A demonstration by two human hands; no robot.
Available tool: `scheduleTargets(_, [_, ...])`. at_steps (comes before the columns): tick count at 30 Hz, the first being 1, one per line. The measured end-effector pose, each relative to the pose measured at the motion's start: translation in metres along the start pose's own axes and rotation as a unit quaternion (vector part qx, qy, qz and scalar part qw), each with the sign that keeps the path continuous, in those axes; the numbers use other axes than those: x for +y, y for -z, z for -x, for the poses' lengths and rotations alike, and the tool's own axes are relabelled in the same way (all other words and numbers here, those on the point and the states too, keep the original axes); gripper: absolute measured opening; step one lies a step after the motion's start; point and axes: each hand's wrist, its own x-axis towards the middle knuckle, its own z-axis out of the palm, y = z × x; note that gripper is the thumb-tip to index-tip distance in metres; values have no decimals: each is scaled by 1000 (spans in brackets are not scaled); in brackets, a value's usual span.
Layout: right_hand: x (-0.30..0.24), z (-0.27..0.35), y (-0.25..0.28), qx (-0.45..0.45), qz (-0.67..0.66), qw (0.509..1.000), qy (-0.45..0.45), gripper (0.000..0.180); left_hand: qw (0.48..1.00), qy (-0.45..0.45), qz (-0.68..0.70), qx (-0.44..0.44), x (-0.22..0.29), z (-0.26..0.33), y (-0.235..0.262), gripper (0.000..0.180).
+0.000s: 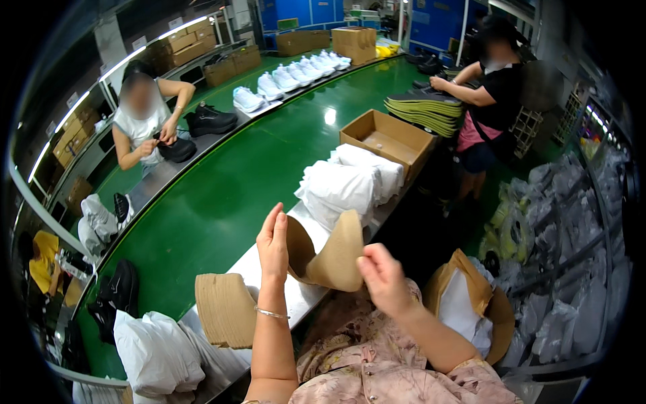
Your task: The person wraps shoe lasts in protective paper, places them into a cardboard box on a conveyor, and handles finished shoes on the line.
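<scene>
A brown cardboard sheet, bent into a curve, stands between my hands above the white strip at the green belt's near edge. My left hand is upright at the sheet's left end, fingers stretched out and palm side touching it. At its right edge, my right hand is closed on the cardboard with bent fingers, slightly blurred. Left of my left forearm lies a stack of curved brown cardboard pieces. Beyond the sheet sit white-wrapped bundles.
An open cardboard box stands behind the bundles. White-wrapped items and black shoes are at lower left. Two people work across and at far right. White shoes line the far side; a bag of paper is beside me.
</scene>
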Motion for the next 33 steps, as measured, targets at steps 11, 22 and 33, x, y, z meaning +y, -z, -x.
scheduleTargets(11, [53,19,141,195,-338,891,-230,17,922,-177,-321,124,31,17,-14,42])
scheduleTargets(22, [122,87,129,262,-460,789,-312,15,859,426,81,-273,-41,125,-130,29])
scheduleTargets(33, [274,162,170,479,-268,749,-371,15,811,524,121,-230,-94,142,-137,17])
